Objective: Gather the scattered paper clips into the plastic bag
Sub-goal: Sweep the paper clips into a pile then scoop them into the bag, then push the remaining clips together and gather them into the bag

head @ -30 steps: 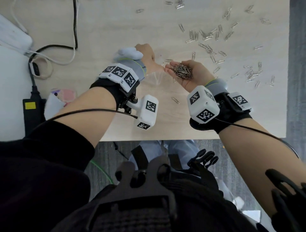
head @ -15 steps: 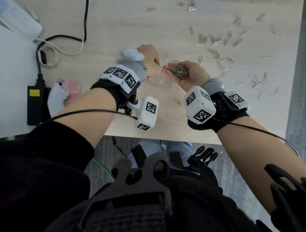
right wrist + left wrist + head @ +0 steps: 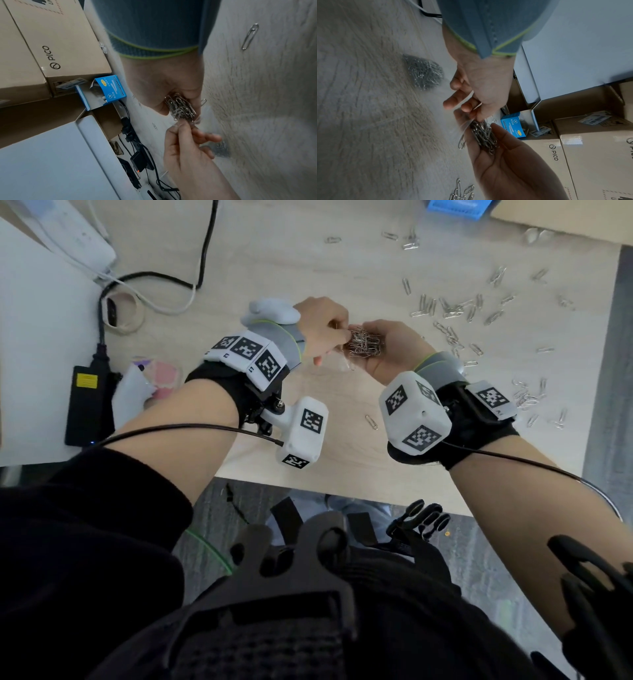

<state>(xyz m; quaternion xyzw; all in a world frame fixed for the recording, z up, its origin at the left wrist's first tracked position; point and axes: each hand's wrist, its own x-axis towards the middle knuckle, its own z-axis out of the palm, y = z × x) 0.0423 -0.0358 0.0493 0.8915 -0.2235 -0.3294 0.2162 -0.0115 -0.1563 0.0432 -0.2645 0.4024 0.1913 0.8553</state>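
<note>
My left hand (image 3: 320,326) pinches the mouth edge of a clear plastic bag (image 3: 464,125), which hangs down towards the table. A heap of clips (image 3: 424,73) lies in the bag's bottom. My right hand (image 3: 394,350) is cupped palm up around a bunch of silver paper clips (image 3: 364,344), with its fingertips right at the bag's mouth and touching the left fingers. In the right wrist view the bunch (image 3: 181,108) pokes out of the right hand's curled fingers against the left hand (image 3: 185,146). Several scattered clips (image 3: 452,309) lie on the wooden table to the right.
One stray clip (image 3: 371,422) lies near the table's front edge (image 3: 342,494). At the left are a black adapter (image 3: 85,405), cables and a white power strip (image 3: 78,237). A blue clip box (image 3: 513,125) and cardboard boxes (image 3: 590,148) stand at the table's far side.
The right hand has carried its bunch of clips left to meet the left hand at the bag's mouth. The left hand still holds the bag.
</note>
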